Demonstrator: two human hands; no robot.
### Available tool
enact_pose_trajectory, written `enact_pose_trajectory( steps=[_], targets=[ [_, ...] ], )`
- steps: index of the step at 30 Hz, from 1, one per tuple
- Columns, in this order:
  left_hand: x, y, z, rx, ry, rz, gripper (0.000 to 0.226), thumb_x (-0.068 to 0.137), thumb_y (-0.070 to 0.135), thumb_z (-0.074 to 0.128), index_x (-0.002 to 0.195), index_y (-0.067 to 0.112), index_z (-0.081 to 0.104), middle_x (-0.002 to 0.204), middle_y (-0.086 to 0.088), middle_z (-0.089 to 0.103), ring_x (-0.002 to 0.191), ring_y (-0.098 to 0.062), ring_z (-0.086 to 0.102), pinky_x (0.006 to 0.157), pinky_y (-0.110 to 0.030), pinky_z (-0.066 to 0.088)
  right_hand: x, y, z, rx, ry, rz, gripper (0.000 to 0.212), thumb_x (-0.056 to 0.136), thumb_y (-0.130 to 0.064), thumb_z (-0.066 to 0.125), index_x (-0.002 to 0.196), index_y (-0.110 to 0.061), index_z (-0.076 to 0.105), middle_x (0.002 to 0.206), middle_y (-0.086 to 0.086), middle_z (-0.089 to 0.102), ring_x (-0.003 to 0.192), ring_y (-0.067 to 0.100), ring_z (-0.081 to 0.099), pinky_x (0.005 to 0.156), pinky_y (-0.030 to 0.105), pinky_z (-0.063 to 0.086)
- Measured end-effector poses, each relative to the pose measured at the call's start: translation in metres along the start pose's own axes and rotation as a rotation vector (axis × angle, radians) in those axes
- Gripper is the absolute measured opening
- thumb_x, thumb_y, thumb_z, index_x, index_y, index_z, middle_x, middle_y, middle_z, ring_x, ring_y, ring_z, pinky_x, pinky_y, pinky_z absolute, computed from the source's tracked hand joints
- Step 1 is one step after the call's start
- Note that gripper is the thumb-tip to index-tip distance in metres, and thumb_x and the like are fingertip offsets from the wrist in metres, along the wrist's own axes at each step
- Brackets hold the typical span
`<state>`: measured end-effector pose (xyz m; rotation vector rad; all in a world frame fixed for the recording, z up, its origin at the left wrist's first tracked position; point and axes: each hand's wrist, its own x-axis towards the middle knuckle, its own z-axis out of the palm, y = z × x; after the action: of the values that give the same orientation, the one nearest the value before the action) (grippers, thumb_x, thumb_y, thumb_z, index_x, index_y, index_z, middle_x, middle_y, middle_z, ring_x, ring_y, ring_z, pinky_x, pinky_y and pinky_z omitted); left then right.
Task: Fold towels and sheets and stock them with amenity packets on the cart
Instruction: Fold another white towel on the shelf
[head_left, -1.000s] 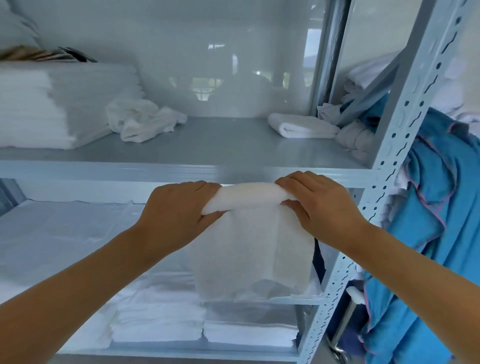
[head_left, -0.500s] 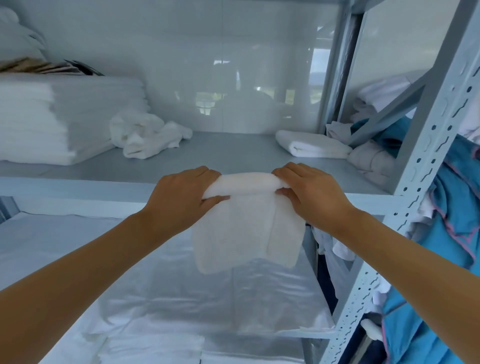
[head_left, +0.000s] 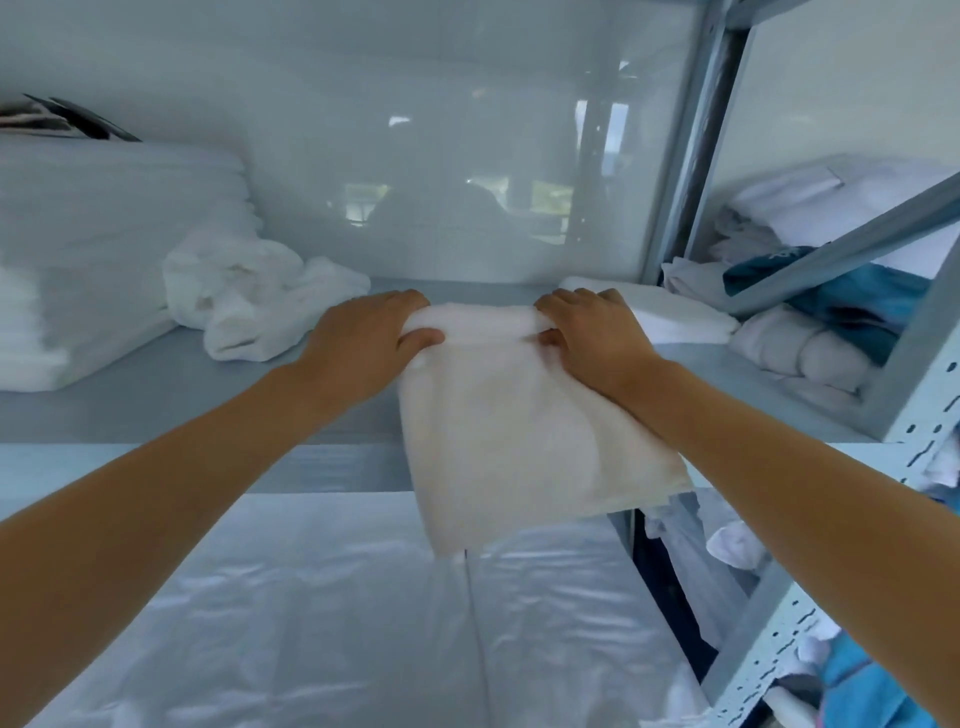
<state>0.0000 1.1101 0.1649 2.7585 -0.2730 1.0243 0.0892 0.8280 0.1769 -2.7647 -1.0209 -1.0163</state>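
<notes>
Right now your left hand (head_left: 358, 343) and your right hand (head_left: 597, 338) each pinch a far corner of the folded white towel (head_left: 524, 426), thumbs on the near face and curled fingers over the rolled far edge. You hold it over the grey shelf (head_left: 182, 395), its far edge above the shelf's middle and its near part hanging past the front lip over the level below.

Around it, to the left, lies one crumpled white cloth (head_left: 249, 296), just beside a tall stack of folded white linen (head_left: 88, 270) at the far left. How many pieces are in that stack you cannot count; the layers blur together and the frame cuts it off. Something dark and flat (head_left: 72, 122) sits on top of it, too cut off to name. Close behind your right hand lies one folded towel (head_left: 675, 317); your hand covers its left end. Further right, a heap of white and blue laundry (head_left: 810, 312) sits behind a slanted brace and the perforated upright (head_left: 914, 415), which hide much of it.

Below, the lower level is covered by shiny clear plastic sheeting (head_left: 311, 597). What lies under it cannot be made out. More blue fabric (head_left: 862, 686) shows at the near right corner, cut off by the edge. Behind the shelf, a glossy wall panel (head_left: 441, 156) carries blurred reflections.
</notes>
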Motion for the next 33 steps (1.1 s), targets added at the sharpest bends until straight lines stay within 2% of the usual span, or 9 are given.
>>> enact_pose_trajectory(
  steps=[6, 10, 13, 17, 20, 23, 26, 30, 33],
  targets=[
    [0.031, -0.038, 0.029, -0.110, -0.217, 0.007, 0.032, 0.102, 0.028, 0.057, 0.132, 0.020, 0.060, 0.128, -0.007, 0.065, 0.115, -0.031, 0.061, 0.095, -0.041, 0.046, 0.033, 0.007, 0.040, -0.054, -0.257, 0.088, 0.033, 0.100, -0.025, 0.055, 0.131, -0.016, 0.055, 0.125, 0.007, 0.061, 0.117, 0.031, 0.055, 0.096, 0.043, 0.036],
    [0.027, -0.056, 0.040, -0.297, -0.285, 0.173, 0.061, 0.084, -0.009, 0.052, 0.140, 0.016, 0.061, 0.148, -0.010, 0.052, 0.135, -0.031, 0.047, 0.117, -0.045, 0.033, 0.049, 0.019, 0.055, -0.027, -0.252, 0.105, 0.048, 0.095, -0.031, 0.065, 0.141, -0.020, 0.053, 0.138, 0.007, 0.054, 0.129, 0.031, 0.047, 0.102, 0.046, 0.035],
    [0.025, -0.061, 0.047, -0.342, -0.354, 0.189, 0.062, 0.081, -0.006, 0.064, 0.139, 0.015, 0.062, 0.153, -0.012, 0.049, 0.140, -0.031, 0.044, 0.121, -0.036, 0.027, 0.063, 0.023, 0.064, -0.042, -0.229, 0.060, 0.038, 0.092, -0.032, 0.069, 0.127, -0.019, 0.062, 0.128, 0.009, 0.053, 0.120, 0.033, 0.050, 0.096, 0.044, 0.037],
    [0.028, -0.060, 0.046, -0.392, -0.339, 0.240, 0.046, 0.089, 0.019, 0.056, 0.133, 0.014, 0.066, 0.137, -0.008, 0.064, 0.126, -0.023, 0.059, 0.109, -0.024, 0.036, 0.073, 0.026, 0.068, 0.095, -0.354, 0.068, 0.017, 0.100, -0.023, 0.059, 0.109, -0.018, 0.072, 0.111, 0.005, 0.069, 0.105, 0.030, 0.063, 0.087, 0.034, 0.043],
    [0.031, -0.060, 0.047, -0.311, -0.358, 0.234, 0.038, 0.098, 0.028, 0.057, 0.136, 0.028, 0.064, 0.133, 0.000, 0.064, 0.121, -0.021, 0.059, 0.106, -0.037, 0.040, 0.078, 0.026, 0.052, 0.184, -0.479, 0.134, 0.029, 0.105, -0.031, 0.054, 0.127, -0.024, 0.071, 0.132, 0.001, 0.067, 0.124, 0.027, 0.059, 0.107, 0.034, 0.039],
    [0.027, -0.056, 0.045, -0.264, -0.307, 0.164, 0.035, 0.098, 0.049, 0.059, 0.133, 0.044, 0.063, 0.109, 0.009, 0.061, 0.102, -0.019, 0.057, 0.086, -0.035, 0.043, 0.071, 0.014, 0.028, 0.217, -0.676, 0.239, 0.047, 0.108, -0.048, 0.039, 0.151, -0.032, 0.048, 0.160, -0.007, 0.041, 0.147, 0.019, 0.036, 0.119, 0.033, 0.021],
    [0.022, -0.042, 0.036, -0.198, -0.221, 0.229, 0.030, 0.095, 0.054, 0.059, 0.120, 0.042, 0.071, 0.088, 0.012, 0.059, 0.086, -0.013, 0.058, 0.065, -0.029, 0.037, 0.048, -0.006, 0.005, 0.367, -0.512, 0.225, 0.047, 0.103, -0.058, 0.041, 0.142, -0.036, 0.055, 0.156, -0.013, 0.043, 0.142, 0.011, 0.040, 0.114, 0.026, 0.025],
    [0.009, -0.016, 0.029, -0.149, -0.127, 0.316, 0.041, 0.089, 0.062, 0.048, 0.103, 0.034, 0.075, 0.079, 0.008, 0.060, 0.072, -0.013, 0.060, 0.061, -0.034, 0.047, 0.001, -0.035, -0.027, 0.437, -0.380, 0.082, 0.066, 0.086, -0.082, 0.044, 0.139, -0.043, 0.055, 0.148, -0.024, 0.048, 0.134, 0.000, 0.045, 0.113, 0.027, 0.035],
    [0.006, -0.002, 0.029, -0.134, -0.055, 0.308, 0.039, 0.086, 0.061, 0.052, 0.108, 0.036, 0.073, 0.091, 0.012, 0.062, 0.084, -0.014, 0.062, 0.065, -0.033, 0.049, -0.031, -0.043, -0.026, 0.221, -0.324, -0.047, 0.062, 0.088, -0.059, 0.058, 0.144, -0.032, 0.053, 0.143, -0.012, 0.055, 0.126, 0.011, 0.054, 0.105, 0.034, 0.044]
  ],
)
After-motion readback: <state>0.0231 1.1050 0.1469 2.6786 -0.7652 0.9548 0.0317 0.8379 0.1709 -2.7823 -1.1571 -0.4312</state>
